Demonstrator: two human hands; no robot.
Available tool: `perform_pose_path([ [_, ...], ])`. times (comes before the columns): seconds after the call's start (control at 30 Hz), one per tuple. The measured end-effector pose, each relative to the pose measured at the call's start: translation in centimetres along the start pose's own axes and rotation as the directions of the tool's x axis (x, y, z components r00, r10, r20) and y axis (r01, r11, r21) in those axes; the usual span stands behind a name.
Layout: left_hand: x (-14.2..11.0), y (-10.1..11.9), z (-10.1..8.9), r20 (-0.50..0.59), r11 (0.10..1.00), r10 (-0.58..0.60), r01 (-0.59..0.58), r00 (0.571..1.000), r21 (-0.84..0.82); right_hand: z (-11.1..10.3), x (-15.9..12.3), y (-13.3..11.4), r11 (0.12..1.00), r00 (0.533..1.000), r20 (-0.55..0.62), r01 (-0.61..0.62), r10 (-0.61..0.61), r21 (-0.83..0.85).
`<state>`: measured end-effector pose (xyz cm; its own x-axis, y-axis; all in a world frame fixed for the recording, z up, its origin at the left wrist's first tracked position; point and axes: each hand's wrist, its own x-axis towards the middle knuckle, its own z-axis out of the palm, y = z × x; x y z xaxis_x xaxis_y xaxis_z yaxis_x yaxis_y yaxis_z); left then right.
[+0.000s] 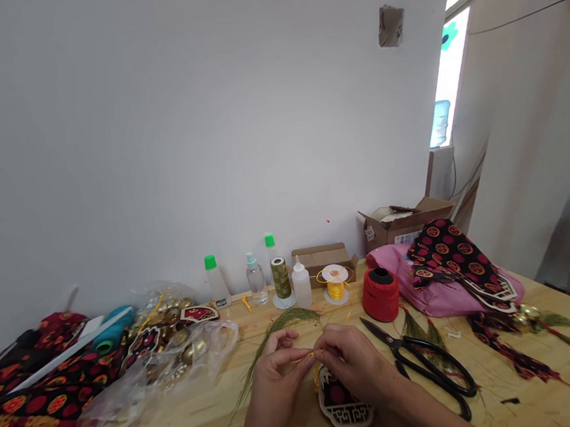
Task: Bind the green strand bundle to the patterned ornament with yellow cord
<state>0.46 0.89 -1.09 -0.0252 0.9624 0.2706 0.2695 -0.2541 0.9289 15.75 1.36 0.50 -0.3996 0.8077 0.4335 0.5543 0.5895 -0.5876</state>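
Note:
My left hand point(281, 370) pinches a thin yellow cord point(303, 358) between thumb and forefinger. Close against it, my right hand point(348, 360) is pinched on the same cord. Below the fingers lies a vase-shaped pendant point(347, 414) with a pale openwork frame over dark patterned cloth, partly covered by my right hand. The cord hangs down beside the pendant's upper left edge; its knot, if any, is hidden by the fingertips. A bundle of green threads point(286, 318) curves over the table behind my left hand.
Black-handled scissors point(414, 354) lie right of my right hand. Behind stand a red thread cone point(381, 294), a yellow cord spool point(337, 285), a green thread spool point(281, 281) and several bottles. Left is a plastic bag of bells point(187, 353); right, patterned cloth point(449, 253) on a pink bag.

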Motion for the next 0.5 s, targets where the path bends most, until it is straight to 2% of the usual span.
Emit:
perform_pose_path([
  [0.13,0.09,0.46,-0.10,-0.031,1.000,0.019,-0.018,0.999,0.024,0.15,0.06,-0.14,0.998,0.996,-0.074,-0.036,0.039,0.049],
  [0.23,0.14,0.64,-0.21,-0.019,0.999,0.009,-0.008,1.000,0.040,0.08,0.08,-0.20,0.998,0.997,-0.075,-0.030,0.034,0.055],
  [0.4,0.10,0.51,-0.15,-0.003,0.998,-0.010,0.010,1.000,0.056,-0.39,0.12,-0.24,0.998,0.997,-0.058,0.051,-0.054,-0.045],
  [0.5,0.00,0.65,-0.03,0.007,0.999,0.000,0.000,1.000,0.032,-0.46,0.14,-0.33,0.994,0.998,-0.051,0.024,-0.029,-0.105],
])
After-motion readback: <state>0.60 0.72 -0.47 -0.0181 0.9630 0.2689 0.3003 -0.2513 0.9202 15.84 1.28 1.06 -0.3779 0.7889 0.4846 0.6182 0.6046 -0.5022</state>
